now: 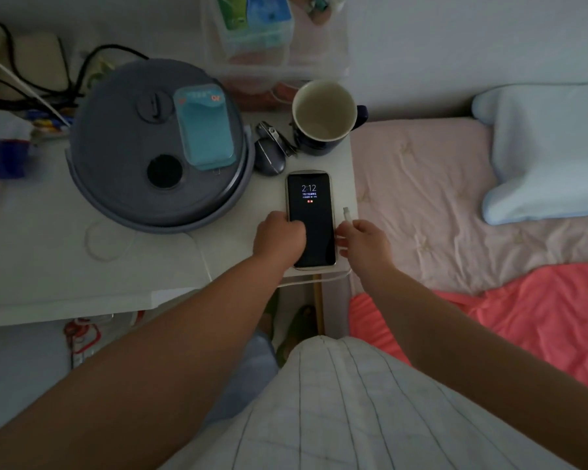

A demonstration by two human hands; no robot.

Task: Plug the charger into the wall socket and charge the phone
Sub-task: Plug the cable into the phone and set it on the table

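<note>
On the white surface (48, 252) beside the bed (421, 184), the phone (311, 212) lies face up with its screen lit and showing the time, its near end close to the surface's front edge. The person's left hand (280, 237) rests on the phone's left side, fingers curled over the edge and onto the glass, its grip closed on the phone to pin it flat. The right hand (364, 240), just beside the phone's right edge, has a pinching grip closed around the white charging cable (348, 217), with the connector tip (346, 211) poking up past the fingers and pointing away from the person. Whether the charger is already in the wall socket cannot be told; neither shows clearly. The step in hand seems to be mating the connector to the phone's port, which probably sits on the near short end, hidden behind the hands. To do it well, the right hand would need to turn the tip round toward that end, holding the plug close behind its metal so it does not flex, while the left lifts or steadies the phone. A cup (323, 113) and a computer mouse (269, 157) stand beyond the phone, well clear of the work.
</note>
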